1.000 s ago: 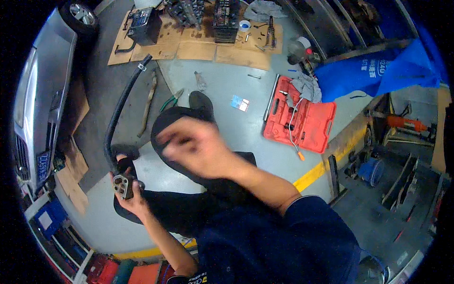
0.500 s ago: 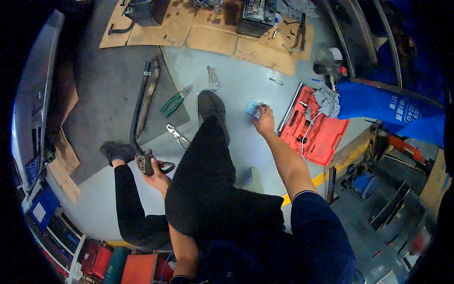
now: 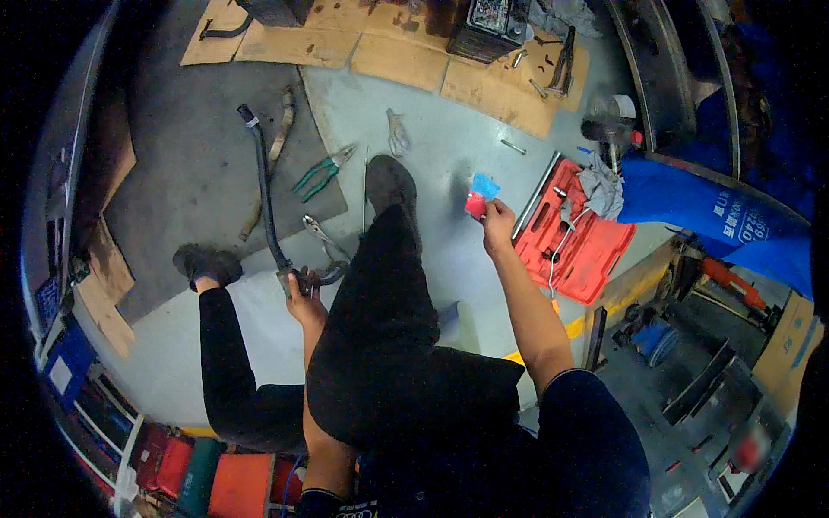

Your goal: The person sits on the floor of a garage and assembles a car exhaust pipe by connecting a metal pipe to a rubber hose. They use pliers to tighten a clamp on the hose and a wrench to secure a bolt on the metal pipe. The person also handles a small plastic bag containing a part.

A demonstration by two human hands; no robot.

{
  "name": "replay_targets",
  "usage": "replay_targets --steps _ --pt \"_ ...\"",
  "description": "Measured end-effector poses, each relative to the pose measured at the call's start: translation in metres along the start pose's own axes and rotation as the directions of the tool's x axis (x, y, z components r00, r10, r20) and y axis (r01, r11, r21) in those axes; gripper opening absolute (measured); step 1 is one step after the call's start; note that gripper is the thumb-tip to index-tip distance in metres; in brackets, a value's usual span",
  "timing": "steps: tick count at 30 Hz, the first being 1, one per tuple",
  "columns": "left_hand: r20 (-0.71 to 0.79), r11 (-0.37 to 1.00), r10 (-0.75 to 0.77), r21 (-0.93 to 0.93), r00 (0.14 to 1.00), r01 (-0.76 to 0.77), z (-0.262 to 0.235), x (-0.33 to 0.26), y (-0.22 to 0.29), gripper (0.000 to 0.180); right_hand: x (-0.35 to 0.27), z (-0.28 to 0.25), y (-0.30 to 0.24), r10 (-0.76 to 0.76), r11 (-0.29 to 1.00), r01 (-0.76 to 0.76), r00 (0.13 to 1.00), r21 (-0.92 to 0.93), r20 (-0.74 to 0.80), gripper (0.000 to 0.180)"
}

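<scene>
My left hand [image 3: 306, 300] is closed round the lower fitting of a long black hose [image 3: 264, 177], beside my left knee. The hose slants up and away over the dark mat, and a short curved black piece [image 3: 332, 272] juts to the right of the fitting. In my right hand [image 3: 498, 226] a small flat blue and red packet [image 3: 484, 192] is pinched between thumb and fingers, above the floor left of the red tool case [image 3: 574, 237]. Silver pliers [image 3: 318, 231] and green-handled pliers [image 3: 321, 175] lie between the hose and my shoe.
A rusty pipe [image 3: 281, 134] lies on the dark mat [image 3: 190, 155]. Cardboard sheets [image 3: 397, 62] carry a black battery [image 3: 488, 33] and small metal parts. A glove [image 3: 396, 134] and a metal rod [image 3: 513, 147] are on the floor. At right hangs a blue sheet [image 3: 682, 194].
My left hand has shifted right with the hose's fitting, while the hose's far end has tipped left. The packet in my right hand has turned, showing more of its blue and red face.
</scene>
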State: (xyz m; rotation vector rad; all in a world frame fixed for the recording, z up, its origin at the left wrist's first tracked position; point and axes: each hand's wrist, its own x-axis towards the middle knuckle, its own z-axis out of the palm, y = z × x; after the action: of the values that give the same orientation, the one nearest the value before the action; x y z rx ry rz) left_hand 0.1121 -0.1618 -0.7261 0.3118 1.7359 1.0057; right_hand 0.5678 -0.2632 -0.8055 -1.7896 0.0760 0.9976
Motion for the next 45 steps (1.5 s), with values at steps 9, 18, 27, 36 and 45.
replay_targets --steps 9,18,27,36,45 --pt "0.064 1.000 0.011 0.008 0.998 -0.011 0.008 -0.004 -0.009 0.040 -0.073 0.018 -0.060 0.088 0.945 -0.161 0.964 0.286 0.253 0.018" --pt "0.062 1.000 0.022 -0.012 0.998 -0.021 0.009 -0.016 -0.003 0.036 -0.076 -0.007 -0.032 0.077 0.959 -0.135 0.970 0.248 0.229 0.021" --pt "0.059 0.998 0.018 -0.060 0.998 -0.015 -0.007 -0.017 0.004 0.032 -0.101 -0.009 -0.039 0.110 0.957 -0.159 0.973 0.244 0.202 0.017" --pt "0.051 0.996 0.012 -0.092 0.999 -0.008 -0.011 -0.025 0.010 0.027 -0.111 -0.014 -0.056 0.150 0.893 -0.228 0.964 0.388 0.220 0.024" --pt "0.037 0.995 0.009 -0.097 0.999 -0.005 -0.024 -0.036 0.017 0.023 -0.109 -0.014 -0.064 0.113 0.867 -0.213 0.965 0.451 0.238 0.031"
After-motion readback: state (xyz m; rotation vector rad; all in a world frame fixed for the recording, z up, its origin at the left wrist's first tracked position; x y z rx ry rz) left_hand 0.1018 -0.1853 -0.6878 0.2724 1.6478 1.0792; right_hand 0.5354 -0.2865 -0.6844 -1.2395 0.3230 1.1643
